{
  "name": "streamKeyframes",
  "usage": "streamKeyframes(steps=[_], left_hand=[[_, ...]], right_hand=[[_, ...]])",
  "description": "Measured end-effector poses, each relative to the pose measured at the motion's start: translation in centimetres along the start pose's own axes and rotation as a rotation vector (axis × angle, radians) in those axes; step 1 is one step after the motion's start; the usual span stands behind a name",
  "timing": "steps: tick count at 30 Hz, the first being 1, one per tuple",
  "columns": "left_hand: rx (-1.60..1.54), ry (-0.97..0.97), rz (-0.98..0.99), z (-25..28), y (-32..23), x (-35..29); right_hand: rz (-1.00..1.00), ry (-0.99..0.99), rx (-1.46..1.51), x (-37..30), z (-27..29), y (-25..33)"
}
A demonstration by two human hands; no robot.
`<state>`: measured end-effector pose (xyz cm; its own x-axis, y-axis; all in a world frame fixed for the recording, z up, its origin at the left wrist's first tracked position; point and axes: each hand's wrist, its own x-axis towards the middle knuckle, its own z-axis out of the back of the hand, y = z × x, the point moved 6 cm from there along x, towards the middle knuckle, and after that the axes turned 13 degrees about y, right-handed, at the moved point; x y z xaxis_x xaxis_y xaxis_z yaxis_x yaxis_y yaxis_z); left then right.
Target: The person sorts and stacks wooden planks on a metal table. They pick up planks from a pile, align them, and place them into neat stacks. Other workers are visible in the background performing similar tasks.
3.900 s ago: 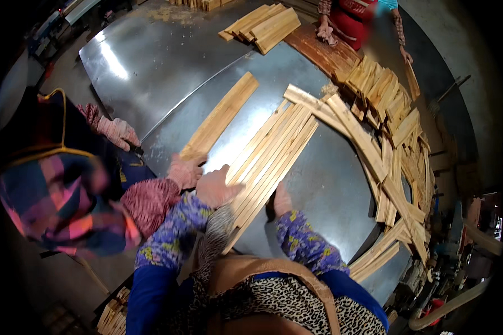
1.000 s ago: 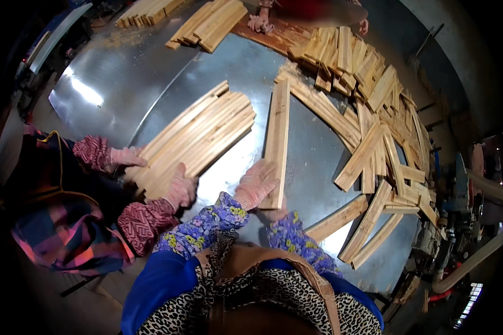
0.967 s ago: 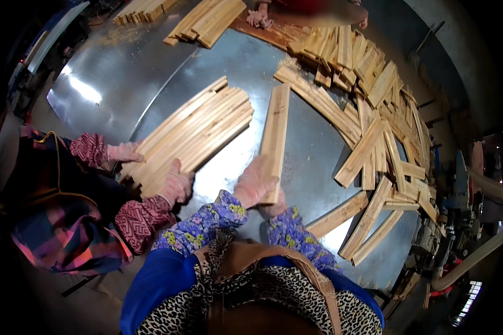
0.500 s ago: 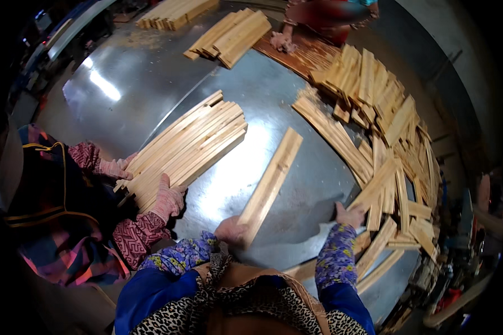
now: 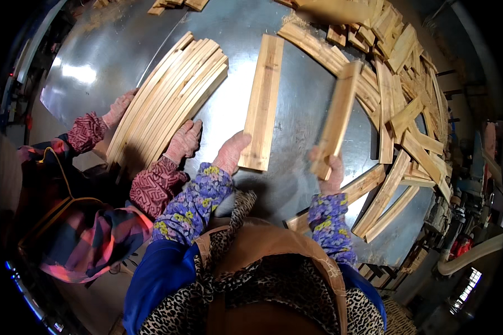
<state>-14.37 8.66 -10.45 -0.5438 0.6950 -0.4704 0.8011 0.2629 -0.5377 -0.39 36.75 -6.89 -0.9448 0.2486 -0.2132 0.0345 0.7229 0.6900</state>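
A flat wooden board (image 5: 265, 95) stands out lengthwise from my left hand (image 5: 233, 151), whose fingers are closed on its near left edge. My right hand (image 5: 332, 174) grips the near end of a second wooden board (image 5: 342, 106), which is tilted and raised above the metal table (image 5: 296, 123). Part of the right fingers is blurred and hidden behind this board. To the right lies a loose heap of wooden boards (image 5: 399, 106), crossing one another at many angles.
At left, a co-worker's gloved hands (image 5: 183, 142) hold both sides of a neat bundle of wooden strips (image 5: 170, 95). Several boards (image 5: 381, 192) lie near the table's right front edge. A pale hose (image 5: 475, 254) and machine parts stand beyond that edge.
My right hand has picked up a board from the heap and brought it leftward. The left hand's board now points more directly away. My view has shifted, and the far person has left the picture.
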Motion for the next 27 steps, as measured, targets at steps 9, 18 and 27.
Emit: streamKeyframes(steps=[9, 18, 27], left_hand=[[0.201, 0.001, -0.016, 3.6, 2.8, -4.7], [0.397, -0.065, -0.001, 6.6, 5.9, -8.5], [0.626, -0.043, 0.181, 7.0, 6.1, -8.7]], right_hand=[[-0.206, 0.009, 0.267, 0.6, -2.2, -9.4], [-0.278, -0.024, -0.578, -2.8, -6.0, -10.8], [-0.369, 0.208, -0.976, -5.4, -10.1, -16.0]])
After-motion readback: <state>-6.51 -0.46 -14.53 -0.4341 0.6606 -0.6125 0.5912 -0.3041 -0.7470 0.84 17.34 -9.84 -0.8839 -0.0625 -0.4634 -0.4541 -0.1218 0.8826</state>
